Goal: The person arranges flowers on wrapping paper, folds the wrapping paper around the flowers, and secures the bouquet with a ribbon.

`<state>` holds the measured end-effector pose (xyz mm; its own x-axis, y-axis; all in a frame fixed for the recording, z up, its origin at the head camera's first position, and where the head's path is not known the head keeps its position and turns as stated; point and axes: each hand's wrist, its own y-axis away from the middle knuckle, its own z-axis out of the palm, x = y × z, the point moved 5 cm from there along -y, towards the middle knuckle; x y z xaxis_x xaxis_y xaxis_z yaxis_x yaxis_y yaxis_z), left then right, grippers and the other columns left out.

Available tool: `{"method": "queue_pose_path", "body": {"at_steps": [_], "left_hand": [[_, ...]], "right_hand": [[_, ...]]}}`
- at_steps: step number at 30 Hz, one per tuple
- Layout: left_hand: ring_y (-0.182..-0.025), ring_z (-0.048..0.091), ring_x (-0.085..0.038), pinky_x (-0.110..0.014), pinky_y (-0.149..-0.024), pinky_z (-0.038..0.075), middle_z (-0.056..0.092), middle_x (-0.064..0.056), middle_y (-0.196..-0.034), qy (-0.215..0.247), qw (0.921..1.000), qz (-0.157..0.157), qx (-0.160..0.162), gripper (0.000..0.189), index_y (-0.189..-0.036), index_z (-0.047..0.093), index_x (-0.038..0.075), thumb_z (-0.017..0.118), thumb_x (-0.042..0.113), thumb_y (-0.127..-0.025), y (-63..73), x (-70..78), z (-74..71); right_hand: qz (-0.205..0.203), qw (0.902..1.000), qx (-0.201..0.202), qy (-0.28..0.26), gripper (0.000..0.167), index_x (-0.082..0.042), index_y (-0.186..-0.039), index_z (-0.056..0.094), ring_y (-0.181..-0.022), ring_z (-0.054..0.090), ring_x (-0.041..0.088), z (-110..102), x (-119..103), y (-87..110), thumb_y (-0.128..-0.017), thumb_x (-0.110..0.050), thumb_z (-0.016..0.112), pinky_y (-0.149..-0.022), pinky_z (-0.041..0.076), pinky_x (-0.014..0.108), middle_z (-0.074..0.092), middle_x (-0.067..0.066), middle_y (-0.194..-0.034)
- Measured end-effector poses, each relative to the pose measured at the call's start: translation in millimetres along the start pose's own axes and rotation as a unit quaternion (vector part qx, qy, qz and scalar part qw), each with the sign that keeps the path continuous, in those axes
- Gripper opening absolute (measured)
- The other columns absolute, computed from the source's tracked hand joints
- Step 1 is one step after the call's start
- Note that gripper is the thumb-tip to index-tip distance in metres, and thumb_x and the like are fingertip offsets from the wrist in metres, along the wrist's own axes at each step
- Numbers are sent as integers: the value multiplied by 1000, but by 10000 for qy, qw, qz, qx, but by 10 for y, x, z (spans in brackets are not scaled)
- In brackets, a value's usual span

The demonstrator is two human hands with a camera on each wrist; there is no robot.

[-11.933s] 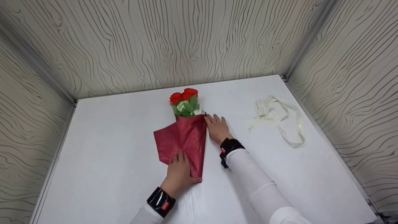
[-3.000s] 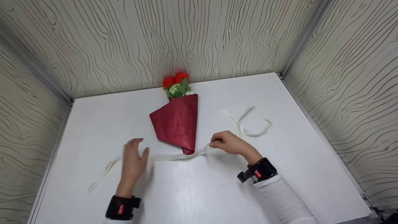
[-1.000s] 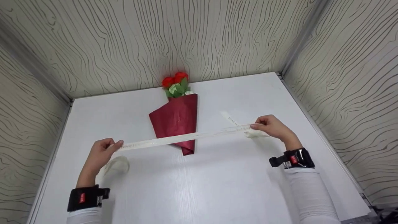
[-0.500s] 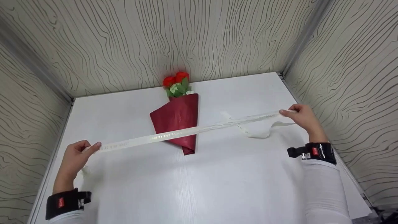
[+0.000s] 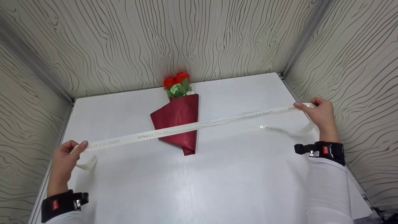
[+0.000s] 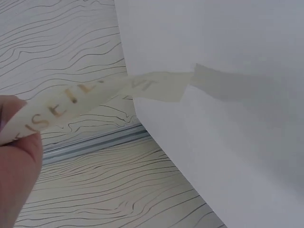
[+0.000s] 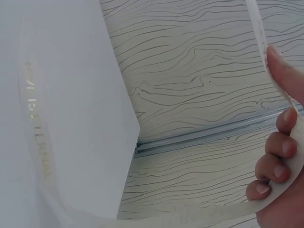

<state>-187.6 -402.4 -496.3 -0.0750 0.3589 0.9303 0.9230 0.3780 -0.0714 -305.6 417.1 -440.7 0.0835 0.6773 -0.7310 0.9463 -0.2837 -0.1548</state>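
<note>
A cream ribbon (image 5: 182,128) with gold lettering is stretched between both hands, slanting up to the right. My left hand (image 5: 63,160) pinches it near the left end, and a short tail (image 6: 156,86) hangs past the fingers. My right hand (image 5: 324,116) pinches it at the far right; a longer tail (image 7: 40,128) curves down from there over the table. Behind the ribbon lies a bouquet wrapped in dark red paper (image 5: 178,113), its narrow end toward me. Red roses (image 5: 182,77), green leaves and pale blooms show at its top. The ribbon crosses the paper's lower half in the head view.
The white table (image 5: 199,186) is bounded by wood-grain patterned panels (image 5: 186,37) at the back and both sides. Grey metal strips (image 5: 303,37) run up the corners. Dark cables (image 5: 387,214) show at the lower right, beyond the table edge.
Earlier the hands pressed the red wrapping, then took up the ribbon. Over the last second they have moved apart, the right one up and right, drawing the ribbon straight. The bouquet stays put.
</note>
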Motion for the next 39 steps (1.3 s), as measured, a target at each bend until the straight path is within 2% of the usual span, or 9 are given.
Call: {"method": "queue_pose_path", "body": {"at_steps": [3,7,11,15,23,27,34,36,39], "left_hand": [[-57,39,-10,-26,-48,33,42,5,-62,-565,9980,-130,-233,34,-77,55,-2,74,24,-89,41,-172,24],[-59,39,-13,-27,-50,33,41,2,-65,-1292,9878,-570,-661,43,-77,53,2,77,36,-85,99,-489,111],[-64,41,-16,-29,-53,34,42,-1,-68,-1933,9704,-928,-1114,51,-77,51,5,78,48,-81,154,-789,214],[-67,43,-19,-30,-55,36,46,-4,-71,-2304,9581,-992,-1381,51,-78,53,4,78,48,-80,200,-967,287],[-71,46,-23,-33,-59,35,49,-6,-74,-2669,9462,-776,-1659,46,-80,54,2,79,41,-82,204,-1035,385],[-74,50,-26,-37,-60,41,56,-12,-79,-3116,9292,-809,-1815,59,-90,58,-2,74,54,-81,204,-1043,401],[-79,58,-33,-49,-66,48,61,-34,-102,-3945,8903,-1171,-1949,100,-112,56,-15,60,79,-76,230,-1059,280],[-82,60,-38,-50,-66,49,59,-37,-106,-4064,8846,-1245,-1921,104,-113,55,-16,57,80,-76,233,-1055,236],[-89,60,-47,-53,-68,49,57,-39,-110,-4098,8836,-1362,-1808,108,-116,53,-18,56,82,-75,234,-1040,190]], "right_hand": [[95,9990,-431,59,53,0,-87,50,-70,42,15,101,171,34,-82,-45,78,-55,37,24,46,3,-78],[231,9943,-980,346,59,2,-94,48,-75,43,21,325,457,87,-83,-49,76,-60,37,31,44,8,-83],[439,9842,-1574,687,76,15,-115,47,-96,48,37,575,755,159,-86,-51,71,-81,43,47,50,28,-107],[676,9729,-2034,863,98,23,-136,33,-126,37,54,752,939,247,-87,-52,70,-104,31,60,36,44,-136],[766,9673,-2223,954,99,24,-137,30,-130,31,57,930,1005,336,-87,-51,70,-107,27,61,32,45,-139],[743,9639,-2302,1110,95,24,-136,32,-129,33,56,1004,1060,377,-88,-49,69,-107,29,60,34,45,-138],[578,9578,-2187,1772,98,21,-134,39,-119,43,57,978,1105,408,-87,-61,64,-98,37,62,42,43,-132],[584,9564,-2173,1863,97,21,-133,40,-116,46,57,961,1110,412,-87,-62,63,-95,38,63,45,42,-130],[554,9578,-2117,1862,96,20,-131,41,-113,47,57,952,1106,412,-86,-62,63,-93,38,63,46,42,-128]]}}
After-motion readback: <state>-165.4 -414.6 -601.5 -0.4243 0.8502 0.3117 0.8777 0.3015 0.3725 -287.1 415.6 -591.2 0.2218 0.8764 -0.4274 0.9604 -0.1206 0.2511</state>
